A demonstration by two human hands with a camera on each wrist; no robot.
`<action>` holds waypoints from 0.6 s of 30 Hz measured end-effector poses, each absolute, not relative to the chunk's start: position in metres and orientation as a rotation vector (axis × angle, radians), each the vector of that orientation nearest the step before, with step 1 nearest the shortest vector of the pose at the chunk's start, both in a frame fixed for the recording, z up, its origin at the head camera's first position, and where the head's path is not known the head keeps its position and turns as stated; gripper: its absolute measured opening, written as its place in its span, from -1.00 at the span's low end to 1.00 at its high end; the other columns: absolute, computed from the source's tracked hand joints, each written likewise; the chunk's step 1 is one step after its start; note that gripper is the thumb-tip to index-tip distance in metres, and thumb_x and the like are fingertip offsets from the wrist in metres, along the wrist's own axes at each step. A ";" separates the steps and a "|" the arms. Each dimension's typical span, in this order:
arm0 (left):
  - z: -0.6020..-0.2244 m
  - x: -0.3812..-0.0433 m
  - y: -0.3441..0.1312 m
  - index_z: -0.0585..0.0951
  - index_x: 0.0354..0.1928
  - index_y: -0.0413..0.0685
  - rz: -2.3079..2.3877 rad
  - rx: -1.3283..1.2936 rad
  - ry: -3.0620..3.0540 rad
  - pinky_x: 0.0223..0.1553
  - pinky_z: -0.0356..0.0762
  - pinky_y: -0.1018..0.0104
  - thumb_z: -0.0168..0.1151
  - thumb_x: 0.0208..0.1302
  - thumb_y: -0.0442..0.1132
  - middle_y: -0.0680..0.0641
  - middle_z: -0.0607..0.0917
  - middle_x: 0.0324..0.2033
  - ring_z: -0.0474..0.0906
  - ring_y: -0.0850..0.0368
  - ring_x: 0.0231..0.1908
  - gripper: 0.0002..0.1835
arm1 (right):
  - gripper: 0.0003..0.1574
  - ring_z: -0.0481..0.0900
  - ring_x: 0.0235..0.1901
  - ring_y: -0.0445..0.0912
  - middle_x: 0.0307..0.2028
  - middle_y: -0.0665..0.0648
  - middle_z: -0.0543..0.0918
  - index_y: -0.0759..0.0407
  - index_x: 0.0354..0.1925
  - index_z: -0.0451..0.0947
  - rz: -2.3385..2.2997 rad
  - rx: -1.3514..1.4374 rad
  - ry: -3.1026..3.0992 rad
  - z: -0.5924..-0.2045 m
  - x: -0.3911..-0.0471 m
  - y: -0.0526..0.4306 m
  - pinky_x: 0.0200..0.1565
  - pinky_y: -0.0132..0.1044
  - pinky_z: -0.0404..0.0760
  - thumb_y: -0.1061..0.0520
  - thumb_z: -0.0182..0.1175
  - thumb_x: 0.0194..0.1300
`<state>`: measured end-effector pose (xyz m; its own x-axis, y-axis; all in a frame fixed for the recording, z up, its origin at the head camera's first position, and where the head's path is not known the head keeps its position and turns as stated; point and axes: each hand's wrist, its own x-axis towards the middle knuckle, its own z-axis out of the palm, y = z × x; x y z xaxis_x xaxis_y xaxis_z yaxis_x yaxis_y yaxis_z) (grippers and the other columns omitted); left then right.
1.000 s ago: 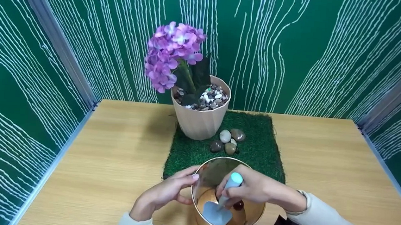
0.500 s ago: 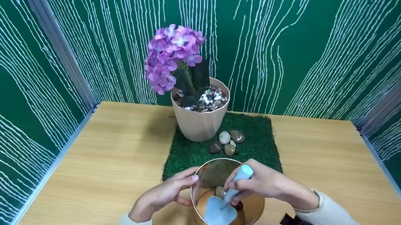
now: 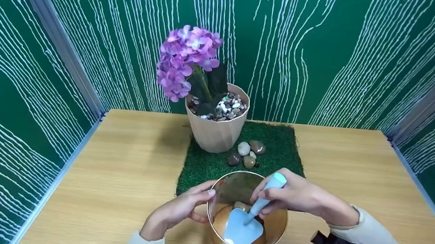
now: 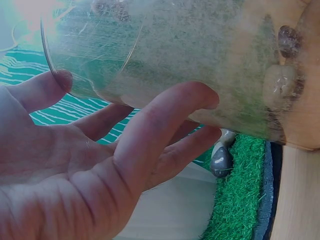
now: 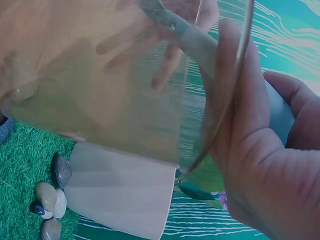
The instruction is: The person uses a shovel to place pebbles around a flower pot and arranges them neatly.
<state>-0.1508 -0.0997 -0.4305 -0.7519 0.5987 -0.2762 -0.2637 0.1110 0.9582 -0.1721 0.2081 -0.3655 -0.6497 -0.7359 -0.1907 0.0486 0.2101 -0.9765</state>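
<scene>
While the light blue trowel [image 3: 243,230] dips blade-down into the clear amber container [image 3: 236,186], I see from my station the right hand [image 3: 291,192] grasping its handle with curled fingers and the left hand [image 3: 181,207] cupping the container's outer wall with bent, spread fingers. Stones [image 3: 241,205] lie inside by the blade (my left wrist feed shows them through the wall), and farther off a pebble cluster [image 3: 249,161] sits on the grass mat [image 3: 277,141] beside the flowerpot [image 3: 214,133] with purple flowers [image 3: 185,60].
</scene>
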 end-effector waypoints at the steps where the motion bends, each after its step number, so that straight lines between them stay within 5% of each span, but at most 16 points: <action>1: -0.430 -0.151 -0.100 0.20 0.66 0.04 1.713 0.330 1.752 0.12 0.70 -0.16 -0.12 0.68 0.02 -0.23 0.30 0.59 0.19 -0.29 0.60 -0.38 | -0.64 0.87 -0.28 -0.13 -0.10 0.35 0.81 0.64 0.00 0.63 -1.508 -0.637 1.829 -0.365 -0.172 0.209 -0.15 -0.31 0.79 0.29 0.12 0.51; 18: -0.429 -0.151 -0.100 0.19 0.66 0.04 1.708 0.336 1.739 0.11 0.70 -0.14 -0.14 0.69 0.01 -0.23 0.27 0.60 0.21 -0.26 0.59 -0.38 | -0.60 0.85 -0.31 -0.14 -0.20 0.17 0.85 0.69 0.01 0.59 -1.567 -0.552 1.809 -0.362 -0.174 0.222 -0.16 -0.31 0.80 0.30 0.06 0.49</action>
<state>-0.1515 -0.0999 -0.4295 -0.7437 0.6086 -0.2766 -0.2654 0.1110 0.9577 -0.1737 0.2218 -0.3617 -0.6843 -0.6976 -0.2121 0.1107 0.1882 -0.9759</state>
